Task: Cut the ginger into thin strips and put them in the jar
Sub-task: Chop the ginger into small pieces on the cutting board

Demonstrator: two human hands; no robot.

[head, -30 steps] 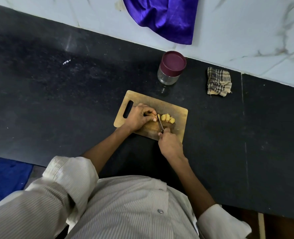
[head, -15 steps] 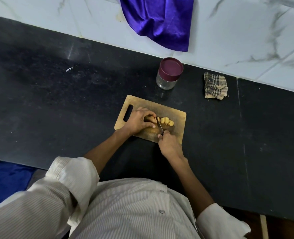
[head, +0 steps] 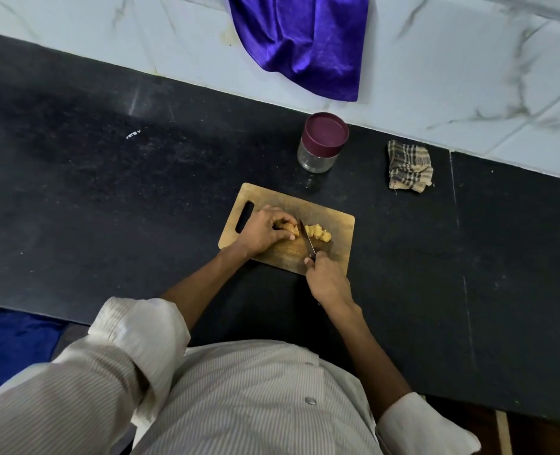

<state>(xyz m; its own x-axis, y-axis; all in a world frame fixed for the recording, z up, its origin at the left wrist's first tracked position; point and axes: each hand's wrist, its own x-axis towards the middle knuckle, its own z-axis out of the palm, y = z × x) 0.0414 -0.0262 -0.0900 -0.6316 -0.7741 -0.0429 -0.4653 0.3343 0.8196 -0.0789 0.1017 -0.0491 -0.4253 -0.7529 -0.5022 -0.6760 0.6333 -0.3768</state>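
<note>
Cutting board [head: 334,221] flat on the surface [head: 107,198], near its front edge. On the board, uncut ginger [head: 292,229] at left under the left hand [head: 262,232], cut pieces [head: 318,232] just right of it, knife [head: 306,238] between the two, its handle toward the front in the right hand [head: 329,280]. Jar [head: 323,142] behind the board, lid on, close to the wall [head: 469,67]. Folded rag [head: 409,166] right of the jar, apart from it. Cloth [head: 301,41] hanging against the wall behind the jar.
</note>
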